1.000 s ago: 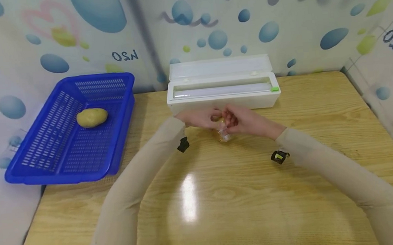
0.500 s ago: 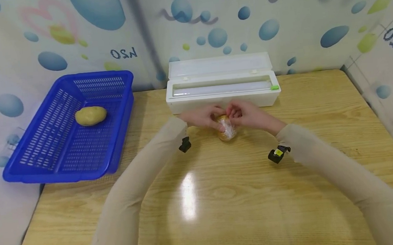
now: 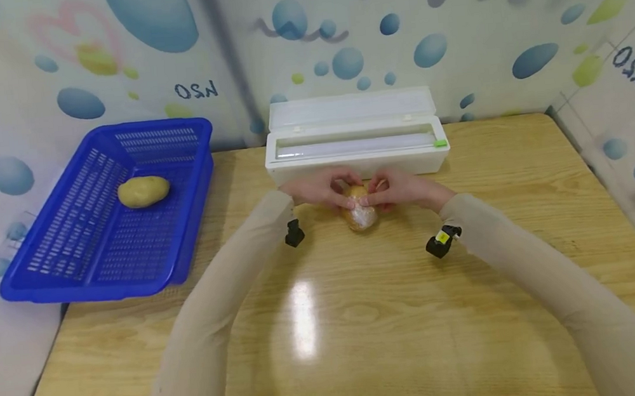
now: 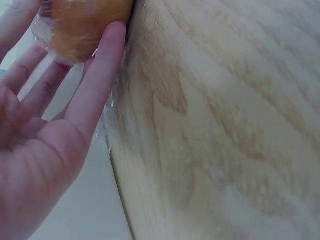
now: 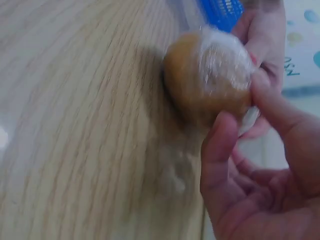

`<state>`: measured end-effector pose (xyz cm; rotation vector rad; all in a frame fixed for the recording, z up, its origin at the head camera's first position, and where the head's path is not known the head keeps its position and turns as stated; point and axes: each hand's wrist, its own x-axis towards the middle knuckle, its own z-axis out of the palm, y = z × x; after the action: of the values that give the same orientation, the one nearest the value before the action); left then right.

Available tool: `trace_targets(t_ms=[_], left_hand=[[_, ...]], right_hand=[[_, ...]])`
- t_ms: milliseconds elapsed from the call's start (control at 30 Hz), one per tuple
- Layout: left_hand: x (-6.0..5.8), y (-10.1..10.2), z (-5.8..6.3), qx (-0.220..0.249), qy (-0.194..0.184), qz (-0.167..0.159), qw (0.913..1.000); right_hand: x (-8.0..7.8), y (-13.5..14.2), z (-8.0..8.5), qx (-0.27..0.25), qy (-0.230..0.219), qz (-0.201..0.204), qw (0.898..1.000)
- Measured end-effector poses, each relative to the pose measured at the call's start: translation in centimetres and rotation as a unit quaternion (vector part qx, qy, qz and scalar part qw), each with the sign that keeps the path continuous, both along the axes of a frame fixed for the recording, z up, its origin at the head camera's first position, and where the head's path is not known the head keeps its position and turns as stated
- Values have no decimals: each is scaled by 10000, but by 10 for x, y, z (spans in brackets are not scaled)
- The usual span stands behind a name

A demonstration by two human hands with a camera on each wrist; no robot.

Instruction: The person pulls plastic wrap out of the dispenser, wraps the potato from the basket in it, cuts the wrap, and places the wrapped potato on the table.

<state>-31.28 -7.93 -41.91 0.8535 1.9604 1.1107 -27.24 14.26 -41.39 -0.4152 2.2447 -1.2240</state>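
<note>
A round, yellow-brown potato [image 3: 362, 218] wrapped in clear cling film [image 5: 220, 62] rests on the table, between both hands. My left hand [image 3: 321, 187] holds it from the left, with the thumb on top; the left wrist view shows fingertips against the wrapped potato [image 4: 87, 30]. From the right, my right hand [image 3: 405, 189] pinches at the film-covered side with thumb and forefinger. In the right wrist view the film looks bunched and creased over one side of the potato. The potato's underside is hidden.
Just behind the hands stands a white cling film dispenser [image 3: 292, 173], lid raised, with a film roll [image 3: 355, 146] inside and a green slider [image 3: 440, 143]. A blue basket [image 3: 88, 293] at left holds an unwrapped potato [image 3: 143, 192]. A patterned wall backs the wooden table [image 3: 365, 340].
The wrapped potato has come into fuller view between the hands. My right hand, earlier drawn slightly away over it, now has its thumb down on the film beside the left thumb.
</note>
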Motion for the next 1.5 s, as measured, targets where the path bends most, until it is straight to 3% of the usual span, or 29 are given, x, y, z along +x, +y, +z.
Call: trace_targets(t_ms=[167,400,700,1133,1267,1367,1433,1500], left_hand=[[-1,-3,-3,139,-458,214,9986],[-2,0,2,-56,-483,243,9985],[-5,3,1,-87,-703,325,9970],[-4,9,10,-377,-941,193,9947],[-2,7,11,-351,-819,158,9959],[2,6,11,-330,-447,177,9983],[7,5,11,-385,161,244,9988],[14,6,13,-550,972,438,9928]], right_hand=[[-5,3,-8,-264,-317,335,9986],[-6,8,-12,-430,-444,562,9965],[-11,10,-17,-512,-45,726,9960],[-17,22,-21,-567,-493,1299,9887],[-15,22,-18,-613,-309,1304,9891],[-13,21,-17,-674,-122,1223,9901],[-11,21,-17,-738,-131,1102,9911],[-9,21,-17,-816,-275,942,9918]])
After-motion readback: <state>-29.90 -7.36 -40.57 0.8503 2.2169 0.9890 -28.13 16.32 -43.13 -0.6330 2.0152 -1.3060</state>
